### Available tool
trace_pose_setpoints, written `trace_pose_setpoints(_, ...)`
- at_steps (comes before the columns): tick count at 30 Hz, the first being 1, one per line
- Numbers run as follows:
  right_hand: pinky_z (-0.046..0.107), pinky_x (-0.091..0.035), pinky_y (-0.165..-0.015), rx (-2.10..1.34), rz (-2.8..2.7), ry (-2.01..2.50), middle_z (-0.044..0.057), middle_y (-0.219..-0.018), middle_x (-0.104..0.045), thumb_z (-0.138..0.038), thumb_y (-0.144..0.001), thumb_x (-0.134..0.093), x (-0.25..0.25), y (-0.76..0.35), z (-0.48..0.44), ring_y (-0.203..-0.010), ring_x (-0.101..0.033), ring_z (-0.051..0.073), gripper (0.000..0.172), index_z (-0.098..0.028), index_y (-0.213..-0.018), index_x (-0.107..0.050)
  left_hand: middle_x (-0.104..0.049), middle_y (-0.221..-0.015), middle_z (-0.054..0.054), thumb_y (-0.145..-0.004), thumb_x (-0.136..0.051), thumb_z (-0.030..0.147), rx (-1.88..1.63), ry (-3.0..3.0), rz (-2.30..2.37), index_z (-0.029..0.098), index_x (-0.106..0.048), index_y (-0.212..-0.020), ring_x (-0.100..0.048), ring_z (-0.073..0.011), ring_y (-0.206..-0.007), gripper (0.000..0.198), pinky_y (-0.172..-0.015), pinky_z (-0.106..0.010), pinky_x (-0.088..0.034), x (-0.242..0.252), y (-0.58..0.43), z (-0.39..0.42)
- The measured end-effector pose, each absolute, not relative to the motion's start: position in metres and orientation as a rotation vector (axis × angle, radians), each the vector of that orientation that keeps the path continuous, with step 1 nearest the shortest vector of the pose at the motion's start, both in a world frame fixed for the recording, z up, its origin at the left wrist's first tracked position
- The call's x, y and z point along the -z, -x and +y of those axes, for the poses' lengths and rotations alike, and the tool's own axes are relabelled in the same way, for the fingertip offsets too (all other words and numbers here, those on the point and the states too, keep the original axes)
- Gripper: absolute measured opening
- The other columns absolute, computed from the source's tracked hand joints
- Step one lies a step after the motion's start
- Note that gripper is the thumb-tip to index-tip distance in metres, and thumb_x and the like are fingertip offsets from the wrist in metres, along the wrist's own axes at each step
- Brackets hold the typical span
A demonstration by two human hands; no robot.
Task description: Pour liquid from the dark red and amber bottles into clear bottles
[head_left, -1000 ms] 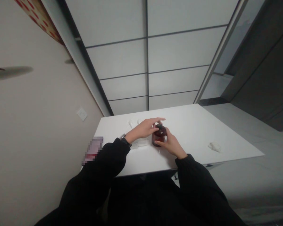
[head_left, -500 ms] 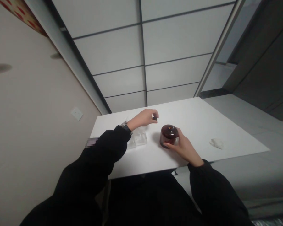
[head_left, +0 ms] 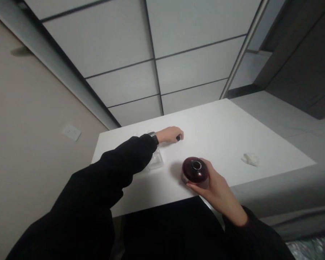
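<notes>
A dark red round bottle (head_left: 195, 170) with an open silver-rimmed neck stands near the front edge of the white table (head_left: 222, 133). My right hand (head_left: 216, 187) wraps round its right side and holds it. My left hand (head_left: 170, 134) reaches out over the table further back, its fingers pinched on a small dark cap (head_left: 178, 137) that rests at or just above the tabletop. A watch sits on that wrist. Both arms wear black sleeves.
A clear plastic box (head_left: 155, 163) lies on the table partly under my left sleeve. A crumpled white tissue (head_left: 250, 159) rests at the right of the table. A beige wall with a socket plate (head_left: 70, 132) runs along the left; pale panelled doors stand behind.
The cap came off the bottle in my left hand, which carried it back and down toward the table. My right hand drew the open bottle nearer to the front edge.
</notes>
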State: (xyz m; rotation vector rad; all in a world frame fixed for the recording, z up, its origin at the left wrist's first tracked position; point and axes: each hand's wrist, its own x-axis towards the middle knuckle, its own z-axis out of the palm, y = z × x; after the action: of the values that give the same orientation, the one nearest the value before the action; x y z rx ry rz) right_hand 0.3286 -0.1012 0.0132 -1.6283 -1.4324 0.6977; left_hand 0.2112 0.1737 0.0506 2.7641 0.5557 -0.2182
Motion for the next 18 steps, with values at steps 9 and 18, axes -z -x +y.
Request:
trace_pose_setpoints(9,0.053,-0.059,-0.096,-0.619,-1.478,1.646,0.017,-0.136,-0.072,-0.055,-0.078,-0.081,-0.017,-0.325,-0.056,-0.120,-0.072,0.041,0.078,-0.024,-0.142,-0.049,-0.080,-0.112,-0.012,-0.079,-0.069,0.006,0.239,-2.812,0.593,0.017,-0.083,-0.105,-0.073,-0.0261,-0.104,0.031,-0.092,-0.035,-0.051,-0.054,-0.221,0.176)
trace_pose_setpoints(18,0.053,-0.056,-0.093,-0.397,-1.330,1.830,0.019,-0.133,-0.073,-0.055,-0.074,-0.080,-0.011,-0.372,-0.048,-0.116,-0.072,0.043,0.084,-0.021,-0.144,-0.049,-0.078,-0.122,-0.009,-0.076,-0.081,0.012,0.284,-2.890,0.698,0.020,-0.077,-0.115,-0.072,-0.0271,-0.110,0.040,-0.091,-0.033,-0.052,-0.075,-0.217,0.154)
